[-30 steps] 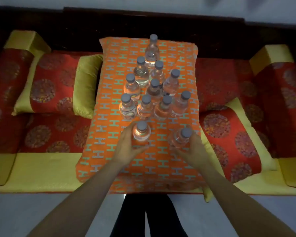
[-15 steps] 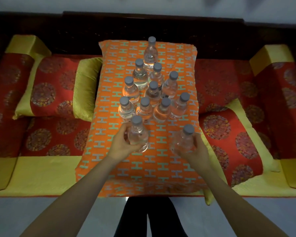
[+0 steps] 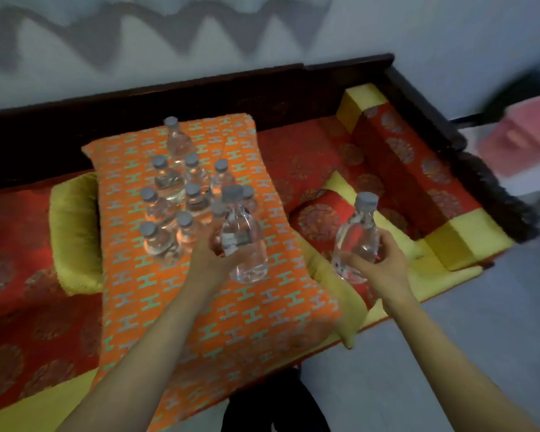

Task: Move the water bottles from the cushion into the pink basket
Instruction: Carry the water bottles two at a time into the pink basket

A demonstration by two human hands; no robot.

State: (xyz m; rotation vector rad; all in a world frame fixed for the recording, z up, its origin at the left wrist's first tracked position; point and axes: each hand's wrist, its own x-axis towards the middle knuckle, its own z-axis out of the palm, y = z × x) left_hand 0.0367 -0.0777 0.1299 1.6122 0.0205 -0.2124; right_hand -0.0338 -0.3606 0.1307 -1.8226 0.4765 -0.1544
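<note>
An orange patterned cushion (image 3: 253, 294) lies on the sofa and carries several clear water bottles (image 3: 169, 182) with grey caps, standing in a cluster. My left hand (image 3: 214, 260) grips one bottle (image 3: 242, 241), lifted above the cushion's middle. My right hand (image 3: 376, 263) grips a second bottle (image 3: 357, 241), held upright off the cushion's right edge, over a red pillow. The pink basket (image 3: 518, 141) shows blurred at the far right, beyond the sofa's arm.
The sofa has a dark wooden frame (image 3: 424, 98) and red and yellow cushions (image 3: 412, 169) on both sides. A yellow-edged pillow (image 3: 72, 232) lies left of the orange cushion. Grey floor (image 3: 468, 322) runs along the right and front.
Both hands have lifted their bottles off the cushion and carried them to the right. The view has swung right, bringing the pink basket into sight.
</note>
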